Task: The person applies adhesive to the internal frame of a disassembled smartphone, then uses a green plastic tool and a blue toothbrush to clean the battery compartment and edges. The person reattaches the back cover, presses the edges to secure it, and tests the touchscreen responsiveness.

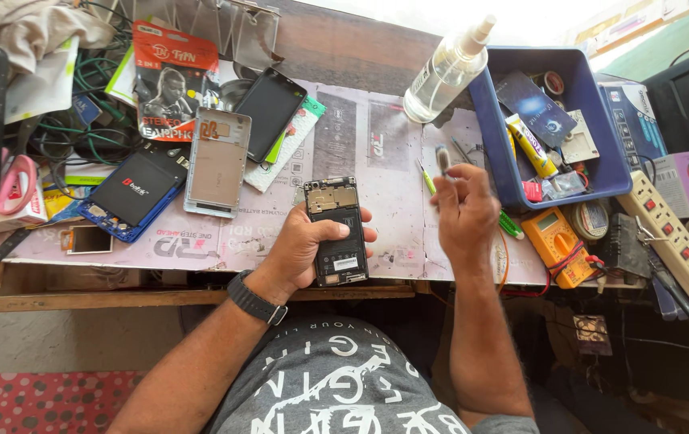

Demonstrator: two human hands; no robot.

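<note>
While cradled in left hand (300, 245): opened phone (335, 231).

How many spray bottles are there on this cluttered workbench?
1. A clear spray bottle lies tilted at the far edge of the bench, leaning against the blue plastic bin, beyond the right hand. Others may be hidden under the clutter.

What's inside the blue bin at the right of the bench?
The blue bin holds a dark card, a yellow-and-white tube, a white square part and small red bits; whatever lies beneath them is covered.
</note>
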